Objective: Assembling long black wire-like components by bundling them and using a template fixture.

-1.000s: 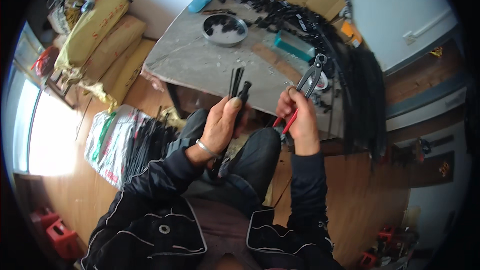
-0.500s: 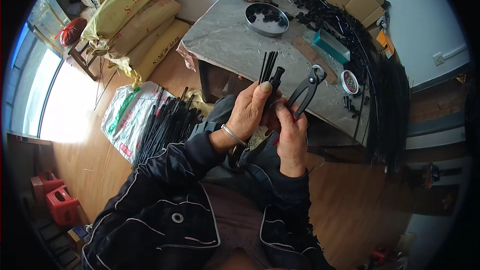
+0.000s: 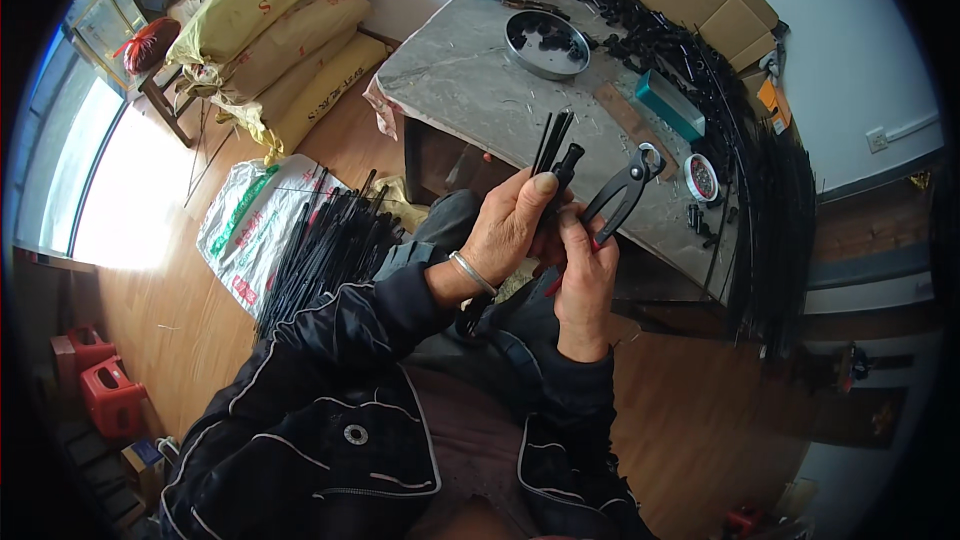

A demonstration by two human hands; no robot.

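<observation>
The left fingers (image 3: 538,190) are closed on several thin black rods (image 3: 548,138) and a thicker black piece (image 3: 568,162) with a flared tip, all tilted up toward the desk (image 3: 450,80). The right fingers (image 3: 574,230) are wrapped around the red handles of pincers (image 3: 624,194), whose dark head points up and to the right. The hands are just beside each other; whether they touch is hard to tell. Beyond them, on the desk, are a round tub (image 3: 700,180), a wood strip (image 3: 628,114), a teal tray (image 3: 664,117) and a metal bowl (image 3: 548,72) with black bits inside. More long rods (image 3: 768,250) hang over its right edge. Left of the knees, a rod pile (image 3: 325,255) lies partly on a white sack (image 3: 235,230); stuffed sacks (image 3: 285,35) are stacked farther off.
</observation>
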